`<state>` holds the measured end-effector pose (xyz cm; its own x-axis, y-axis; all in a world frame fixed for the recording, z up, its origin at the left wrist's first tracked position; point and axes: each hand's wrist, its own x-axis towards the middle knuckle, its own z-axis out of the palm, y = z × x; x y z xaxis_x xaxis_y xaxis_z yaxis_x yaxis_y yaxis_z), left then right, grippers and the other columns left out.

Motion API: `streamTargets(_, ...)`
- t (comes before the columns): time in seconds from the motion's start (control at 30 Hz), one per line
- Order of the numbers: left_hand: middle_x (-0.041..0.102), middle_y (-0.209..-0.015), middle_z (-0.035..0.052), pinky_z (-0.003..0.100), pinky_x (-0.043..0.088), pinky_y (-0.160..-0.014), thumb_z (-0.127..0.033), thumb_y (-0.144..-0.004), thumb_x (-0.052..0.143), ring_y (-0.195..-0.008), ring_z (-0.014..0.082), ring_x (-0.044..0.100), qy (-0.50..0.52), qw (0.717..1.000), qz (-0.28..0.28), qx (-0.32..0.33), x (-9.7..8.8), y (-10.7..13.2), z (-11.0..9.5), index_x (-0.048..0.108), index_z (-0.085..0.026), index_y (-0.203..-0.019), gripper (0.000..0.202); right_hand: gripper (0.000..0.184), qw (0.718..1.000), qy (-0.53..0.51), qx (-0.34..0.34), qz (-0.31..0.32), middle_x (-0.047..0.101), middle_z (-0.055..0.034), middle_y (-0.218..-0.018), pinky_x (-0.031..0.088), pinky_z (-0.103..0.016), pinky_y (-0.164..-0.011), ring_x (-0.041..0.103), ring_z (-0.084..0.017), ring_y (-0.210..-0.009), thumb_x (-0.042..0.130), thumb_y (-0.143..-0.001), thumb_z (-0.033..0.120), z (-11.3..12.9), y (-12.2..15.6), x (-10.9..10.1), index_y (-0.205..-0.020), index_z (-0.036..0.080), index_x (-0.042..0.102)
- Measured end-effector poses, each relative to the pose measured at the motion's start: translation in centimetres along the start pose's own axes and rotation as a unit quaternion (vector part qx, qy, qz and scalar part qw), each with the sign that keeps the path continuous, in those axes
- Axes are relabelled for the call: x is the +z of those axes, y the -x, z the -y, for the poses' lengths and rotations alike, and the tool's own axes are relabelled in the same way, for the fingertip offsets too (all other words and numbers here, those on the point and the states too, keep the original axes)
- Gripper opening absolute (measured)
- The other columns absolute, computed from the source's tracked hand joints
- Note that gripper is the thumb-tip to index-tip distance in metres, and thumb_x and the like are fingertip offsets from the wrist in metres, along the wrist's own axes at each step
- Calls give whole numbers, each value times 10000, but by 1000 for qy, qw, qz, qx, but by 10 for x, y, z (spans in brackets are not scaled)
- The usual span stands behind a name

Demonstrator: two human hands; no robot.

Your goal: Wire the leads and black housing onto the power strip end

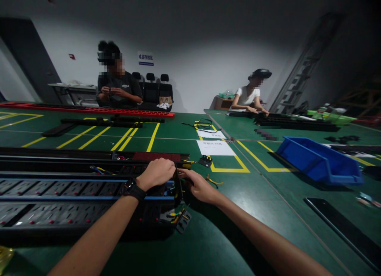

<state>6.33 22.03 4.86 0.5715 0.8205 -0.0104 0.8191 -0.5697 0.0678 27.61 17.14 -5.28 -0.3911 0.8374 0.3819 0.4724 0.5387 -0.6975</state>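
two hands [157,173], yellow-lined green table [238,216], pale wall [196,73]

Wall sign [145,57]: "成品存放区", blue strip [146,63] beneath illegible; co-worker's dark shirt [129,85]: "CHINA"; table paper [216,150]: characters blurred.

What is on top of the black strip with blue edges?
The strip bears red-dotted sockets; what the left hand and watch cover near its end cannot be seen.

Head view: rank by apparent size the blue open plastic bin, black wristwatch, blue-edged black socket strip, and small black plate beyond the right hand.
1. Blue-edged black socket strip, running out of frame
2. Blue open plastic bin
3. Black wristwatch
4. Small black plate
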Motion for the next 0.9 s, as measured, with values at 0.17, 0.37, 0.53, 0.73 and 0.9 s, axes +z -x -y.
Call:
streamTargets(0.17,817,-1061,163,389,567,-902,-232,-1042,419,-1026,306,782,5,1000,-19,-15,-1,2,-2,803,-184,-944,400,826,1000,14,-2,-2,715,-137,-1406,531,-513,-1140,676,-274,-1291,470,-786,-65,2,3,0,-1557,216,563)
streamTargets(0.37,814,-1040,173,395,578,-910,-219,-1034,415,-1015,308,784,14,999,-25,-18,-3,4,-2,803,-170,-944,402,757,999,-29,14,-24,786,-89,-1298,543,-467,-1110,728,-238,-1224,444,-806,-57,11,3,0,-1489,230,600)
streamTargets(0.53,817,-1033,166,417,583,-888,-217,-1025,411,-1014,333,787,8,1000,-18,-16,-3,4,-2,797,-174,-929,401,524,994,12,34,-101,800,-59,-1045,563,-371,-928,747,-223,-988,485,-810,10,10,3,-1,-1235,214,712)
streamTargets(0.73,814,-1025,177,421,580,-881,-218,-1015,423,-993,336,787,-12,1000,-18,-18,-2,4,-3,803,-175,-923,393,294,986,56,91,-125,697,-8,-723,453,-275,-695,640,-188,-687,447,-774,41,8,5,-4,-762,219,681)
streamTargets(0.9,816,-1036,171,403,575,-913,-217,-1016,431,-1004,309,782,-19,1000,-15,-16,0,3,-2,806,-172,-926,388,307,986,98,112,-72,673,-1,-637,401,-264,-661,605,-179,-616,458,-737,21,15,5,-4,-651,224,671)
